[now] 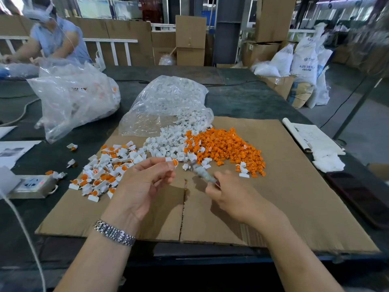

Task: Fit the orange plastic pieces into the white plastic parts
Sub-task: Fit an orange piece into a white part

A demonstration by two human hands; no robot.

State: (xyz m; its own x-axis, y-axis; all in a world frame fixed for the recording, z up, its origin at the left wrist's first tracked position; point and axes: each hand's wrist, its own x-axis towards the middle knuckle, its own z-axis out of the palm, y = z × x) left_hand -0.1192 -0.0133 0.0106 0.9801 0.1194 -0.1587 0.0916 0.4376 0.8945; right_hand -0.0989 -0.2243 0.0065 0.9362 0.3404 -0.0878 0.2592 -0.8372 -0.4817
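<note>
Orange plastic piece (175,162), seated in white plastic part (169,159): my left hand (145,182) is pinching both at twelve o'clock; my right hand (226,191) is gripping a blurred tool (203,173). Advising square, firm pressing.

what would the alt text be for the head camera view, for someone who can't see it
A person's left hand pinches a white part with an orange piece fitted above a cardboard sheet, while the right hand grips a blurred tool. Ahead lie an orange pile, a white pile spilling from a clear bag, and assembled pieces at left.
</note>
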